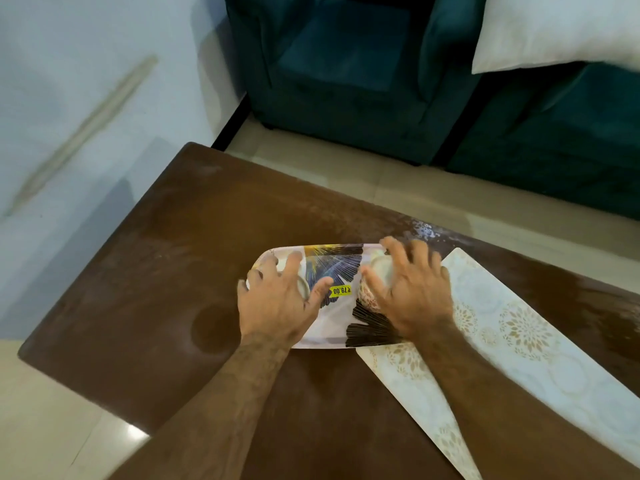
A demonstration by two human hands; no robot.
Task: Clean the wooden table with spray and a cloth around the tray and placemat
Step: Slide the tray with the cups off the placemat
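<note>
Hands: my left hand [277, 303] and right hand [412, 289] spread wide, fingers splayed over tray [332, 271].
Tray: mid wooden table [156, 258], its right end touching placemat [512, 327].
Far right: wet spray foam [424, 230].

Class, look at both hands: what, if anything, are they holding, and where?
Each hand spreads over a cup on the tray; a closed grip cannot be told.

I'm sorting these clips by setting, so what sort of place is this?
Most likely a home living room: a low wooden table stands by dark teal upholstered seating with a white cushion, and holds a patterned tray and a placemat.
</note>
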